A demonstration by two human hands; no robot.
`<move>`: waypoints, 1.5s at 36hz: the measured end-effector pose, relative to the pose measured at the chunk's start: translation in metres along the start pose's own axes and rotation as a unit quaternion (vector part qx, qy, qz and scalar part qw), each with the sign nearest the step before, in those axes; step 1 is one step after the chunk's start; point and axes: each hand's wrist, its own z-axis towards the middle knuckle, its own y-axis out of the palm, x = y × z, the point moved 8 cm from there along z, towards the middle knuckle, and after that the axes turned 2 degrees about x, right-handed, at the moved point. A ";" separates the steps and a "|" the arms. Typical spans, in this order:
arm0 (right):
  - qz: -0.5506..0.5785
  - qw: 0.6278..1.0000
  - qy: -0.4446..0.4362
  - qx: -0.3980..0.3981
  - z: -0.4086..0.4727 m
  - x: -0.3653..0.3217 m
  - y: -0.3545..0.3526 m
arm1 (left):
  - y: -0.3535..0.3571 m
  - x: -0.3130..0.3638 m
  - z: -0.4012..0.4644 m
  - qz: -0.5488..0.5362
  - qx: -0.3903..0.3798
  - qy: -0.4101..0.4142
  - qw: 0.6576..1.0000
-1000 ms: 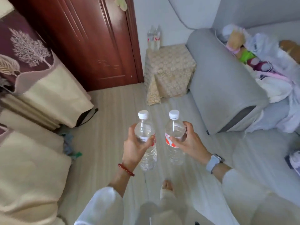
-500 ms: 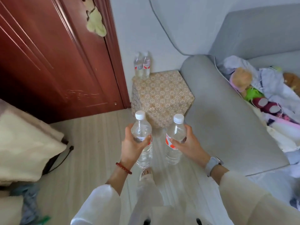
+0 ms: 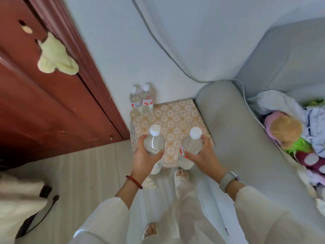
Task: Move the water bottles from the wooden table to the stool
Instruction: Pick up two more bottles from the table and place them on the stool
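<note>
Now arrived right at the stool (image 3: 177,117), no longer paces off, left hand (image 3: 143,159) and right hand (image 3: 204,156) each wrapped round an upright bottle above its near edge, behind which two bottles (image 3: 141,99) already stand; only setting-down left.

Reddish wooden door (image 3: 44,110), pale wall (image 3: 133,41), grey sofa (image 3: 246,129), light striped floor (image 3: 84,173).

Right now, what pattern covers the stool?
A gold-and-cream floral lattice cloth covers the stool, seen in the head view.
</note>
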 end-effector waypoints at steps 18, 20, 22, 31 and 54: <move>-0.037 0.997 -0.029 -0.063 0.302 0.048 0.044 | 0.132 -0.032 0.253 0.065 -0.018 -0.023 0.997; -0.036 0.997 -0.032 -0.065 0.315 0.053 0.051 | 0.138 -0.033 0.264 0.083 -0.030 -0.005 0.996; -0.036 0.997 -0.028 -0.062 0.325 0.058 0.055 | 0.143 -0.037 0.272 0.098 -0.042 0.006 0.994; -0.072 0.992 -0.066 -0.075 0.322 0.048 0.045 | 0.143 -0.023 0.275 0.192 -0.044 0.060 0.979; -0.316 0.917 -0.235 -0.071 0.335 -0.026 0.046 | 0.111 0.030 0.300 0.430 0.069 0.219 0.873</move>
